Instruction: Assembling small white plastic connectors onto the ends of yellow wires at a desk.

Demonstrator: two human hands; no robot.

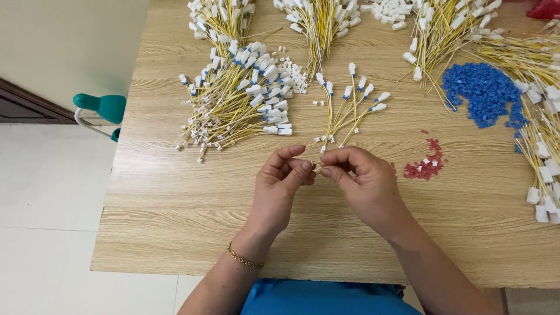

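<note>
Head view, hands: the left hand [283,178] and the right hand [359,178] meet fingertip to fingertip above the table; each pinches the near end of a small fan of thin yellow wires with white plastic connectors [350,102]; neither is released, neither clenched into a fist; a gold chain bracelet [245,258] sits on the left wrist.
Held item: the fan spreads away from the fingers, far ends resting on the wood, likely so that single strands stay apart and easy to pick.
Sorted stock: a large bundle of yellow wires with white and blue-tipped connectors [245,99] lies to the left; further yellow bundles [449,29] lie along the far edge and the right side, apparently grouped by kind.
Loose parts: a heap of small blue plastic pieces [484,93] and a smaller scatter of red plastic pieces [426,164] sit to the right, near the right hand.
Surface: a light wood-grain table [175,221].
Room: pale tiled floor [46,204]; a teal chair part with metal tube [102,111] just beside the table's left edge.
</note>
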